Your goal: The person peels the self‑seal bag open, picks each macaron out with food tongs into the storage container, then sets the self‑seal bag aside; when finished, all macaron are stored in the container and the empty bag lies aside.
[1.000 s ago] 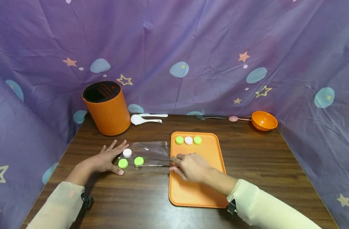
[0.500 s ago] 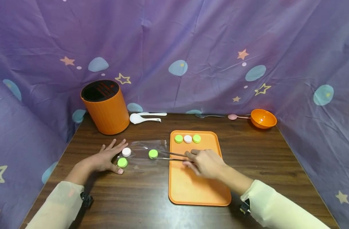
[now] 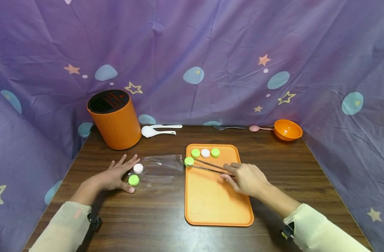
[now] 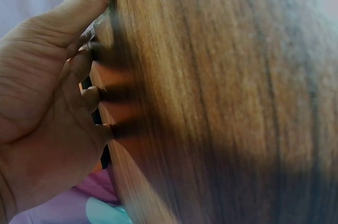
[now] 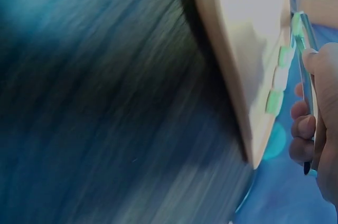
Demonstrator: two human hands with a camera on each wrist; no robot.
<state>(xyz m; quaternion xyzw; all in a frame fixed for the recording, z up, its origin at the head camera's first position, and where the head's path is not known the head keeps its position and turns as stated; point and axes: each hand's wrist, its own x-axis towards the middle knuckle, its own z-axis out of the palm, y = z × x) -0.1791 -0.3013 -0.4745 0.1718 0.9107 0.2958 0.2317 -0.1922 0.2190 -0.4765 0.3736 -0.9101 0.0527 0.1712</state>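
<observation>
My right hand (image 3: 250, 180) grips a pair of metal tongs (image 3: 210, 164); the fingers curl round them in the right wrist view. Between the tips sits a green macaron-like disc (image 3: 189, 161), over the left rim of the orange tray (image 3: 215, 206). A row of green, white and green discs lies along the tray's far end, the white disc (image 3: 205, 153) in the middle. My left hand (image 3: 113, 176) rests with spread fingers at the left end of a clear plastic bag (image 3: 160, 166). Beside it are another white disc (image 3: 138, 168) and a green disc (image 3: 133, 180).
An orange knife block (image 3: 116, 126) stands back left, beside white spoon-like utensils (image 3: 149, 131). Along the back edge lie a fork (image 3: 229, 127) and a pink spoon (image 3: 254, 128), next to an orange bowl (image 3: 287, 130). A purple patterned cloth (image 3: 166, 63) hangs behind the table.
My right hand has moved right and slightly away with the tongs, carrying the green disc from the bag to the tray's left rim. My left hand has stayed in place.
</observation>
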